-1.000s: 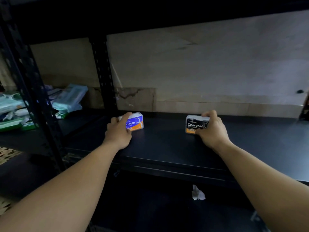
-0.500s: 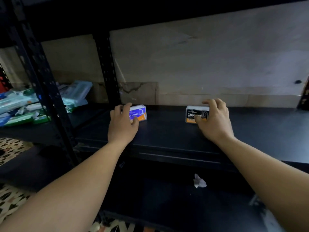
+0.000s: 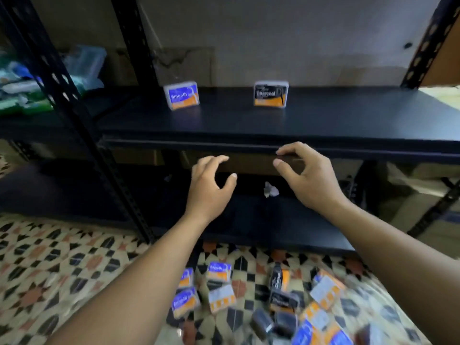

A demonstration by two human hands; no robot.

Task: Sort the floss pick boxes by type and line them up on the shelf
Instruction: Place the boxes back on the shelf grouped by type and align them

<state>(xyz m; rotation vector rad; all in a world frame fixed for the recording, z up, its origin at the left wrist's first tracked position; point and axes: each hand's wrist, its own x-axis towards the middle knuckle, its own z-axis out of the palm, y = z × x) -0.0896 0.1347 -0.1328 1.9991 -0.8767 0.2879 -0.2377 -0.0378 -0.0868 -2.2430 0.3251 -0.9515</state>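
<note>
Empty, the left hand (image 3: pixel 209 186) and right hand (image 3: pixel 310 179) hover with fingers loosely curled by the shelf (image 3: pixel 348 115) edge; the Smooth box (image 3: pixel 181 95) and Charcoal box (image 3: pixel 270 93) stand apart on it. More loose boxes (image 3: pixel 220 271) lie scattered on the tiled floor (image 3: pixel 49 270).

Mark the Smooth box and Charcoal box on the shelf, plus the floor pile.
Smooth box (image 3: pixel 181 95): head view, blue front label.
Charcoal box (image 3: pixel 270 94): head view, black front label.
Floor pile (image 3: pixel 283 300): head view, a black box near its middle.
</note>
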